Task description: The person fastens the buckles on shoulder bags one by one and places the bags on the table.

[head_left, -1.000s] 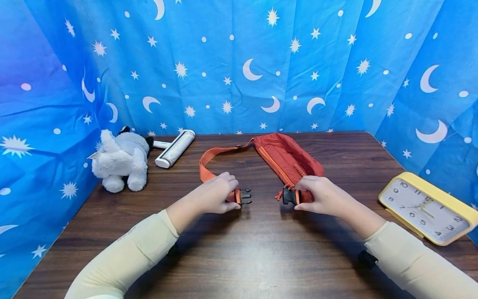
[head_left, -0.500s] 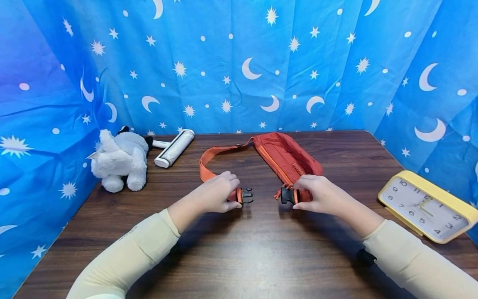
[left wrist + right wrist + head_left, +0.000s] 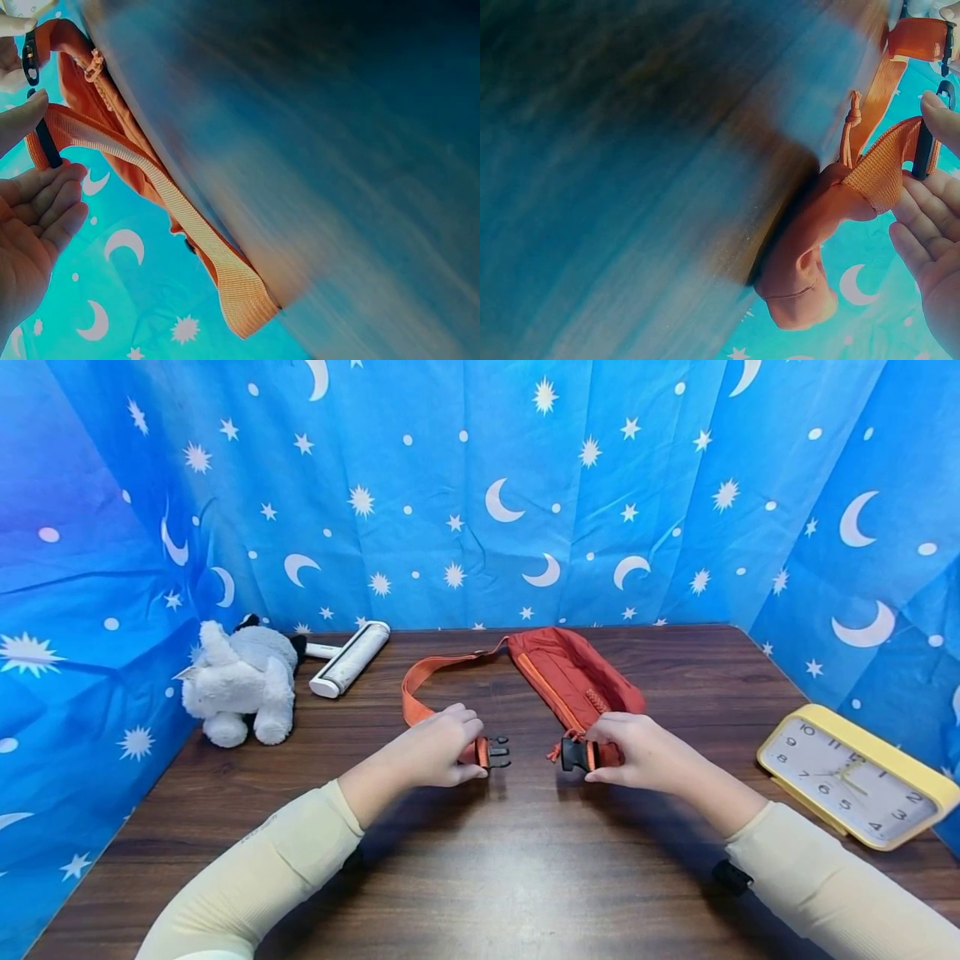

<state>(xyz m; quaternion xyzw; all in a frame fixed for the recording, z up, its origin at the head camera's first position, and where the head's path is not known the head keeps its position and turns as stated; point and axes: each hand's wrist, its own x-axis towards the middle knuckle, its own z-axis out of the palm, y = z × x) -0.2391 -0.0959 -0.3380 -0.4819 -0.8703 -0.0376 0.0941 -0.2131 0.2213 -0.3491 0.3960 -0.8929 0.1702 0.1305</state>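
A red waist bag with an orange zip lies on the table, its orange strap curving out to the left. My left hand pinches the black pronged buckle half at the strap's end between thumb and fingers. Opposite it, the black socket half of the buckle is pinched by my right hand. Prongs and socket face each other across a short gap. In the left wrist view the thumb and fingertips grip the edges of the pronged half. The right wrist view shows the socket half held likewise.
A grey and white plush toy sits at the back left, beside a white lint roller. On the right stands a yellow clock. Blue star-and-moon cloth hangs round the wooden table.
Both hands have edged slightly toward each other, so the gap between the buckle halves is a little narrower. The hold of each hand is the same.
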